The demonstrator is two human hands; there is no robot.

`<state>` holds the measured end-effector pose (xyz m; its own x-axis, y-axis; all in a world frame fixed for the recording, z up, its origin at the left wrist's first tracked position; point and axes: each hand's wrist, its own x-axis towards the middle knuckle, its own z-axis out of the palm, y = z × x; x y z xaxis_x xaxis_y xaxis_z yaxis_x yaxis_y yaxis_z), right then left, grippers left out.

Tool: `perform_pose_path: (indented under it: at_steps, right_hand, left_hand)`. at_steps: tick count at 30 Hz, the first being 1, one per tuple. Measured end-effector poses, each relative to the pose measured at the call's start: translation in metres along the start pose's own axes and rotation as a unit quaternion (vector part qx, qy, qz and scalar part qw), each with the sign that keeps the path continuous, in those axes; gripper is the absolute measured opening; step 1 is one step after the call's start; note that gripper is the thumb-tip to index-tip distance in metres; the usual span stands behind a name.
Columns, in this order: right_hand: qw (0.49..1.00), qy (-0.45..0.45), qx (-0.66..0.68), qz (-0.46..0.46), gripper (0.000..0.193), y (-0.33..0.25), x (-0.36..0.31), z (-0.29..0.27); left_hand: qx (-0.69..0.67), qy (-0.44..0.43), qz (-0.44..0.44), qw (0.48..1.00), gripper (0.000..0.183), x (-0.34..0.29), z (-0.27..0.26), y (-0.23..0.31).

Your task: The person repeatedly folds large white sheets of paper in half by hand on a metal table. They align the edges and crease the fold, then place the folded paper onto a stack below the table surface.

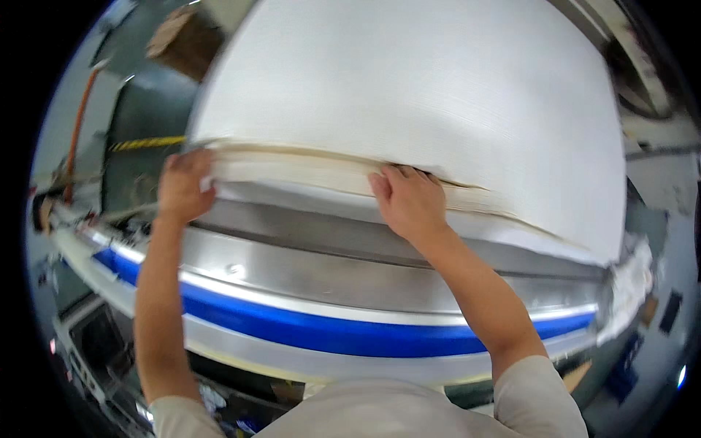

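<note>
A wide white sheet (409,80) with a fine woven-looking texture covers most of the surface in front of me; whether it is cloth or paper I cannot tell. Along its near side runs a cream-coloured folded edge (307,170), with a dark gap behind it. At the left corner of this edge, my left hand (187,186) is closed on the sheet, its fingers slightly blurred. My right hand (412,201) grips the edge right of the middle, fingertips hooked over into the gap. Part of the edge lifts in a fold by the right hand.
A metal ledge (314,274) and a blue strip (314,328) run across between me and the sheet. Crumpled white material (628,292) hangs at the right end. A brown cardboard box (185,42) stands far left, near a yellow-and-black striped band (146,144).
</note>
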<state>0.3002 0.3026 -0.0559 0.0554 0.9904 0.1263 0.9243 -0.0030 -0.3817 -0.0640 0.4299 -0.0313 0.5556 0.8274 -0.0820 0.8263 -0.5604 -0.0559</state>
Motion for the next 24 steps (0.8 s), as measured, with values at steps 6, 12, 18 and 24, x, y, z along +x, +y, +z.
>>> perform_pose_path:
  at_steps: [6, 12, 18, 24]
  right_hand:
    - [0.977, -0.008, -0.173, 0.120, 0.050, 0.241, -0.116, -0.114]
    - [0.916, -0.066, -0.263, 0.296, 0.058, 0.420, -0.218, -0.214]
    - [0.824, -0.242, -0.395, 0.325, 0.042, 0.528, -0.262, -0.272]
    - [0.813, -0.287, -0.302, 0.407, 0.030, 0.593, -0.287, -0.322]
  left_hand:
    - [0.126, -0.182, -0.017, 0.975, 0.042, 0.042, -0.022, 0.028]
    - [0.172, -0.123, 0.014, 0.977, 0.028, 0.055, 0.008, 0.034]
    - [0.182, -0.134, -0.071, 0.971, 0.023, 0.051, 0.037, -0.014]
    - [0.087, -0.086, -0.107, 0.987, 0.018, 0.045, 0.064, -0.031]
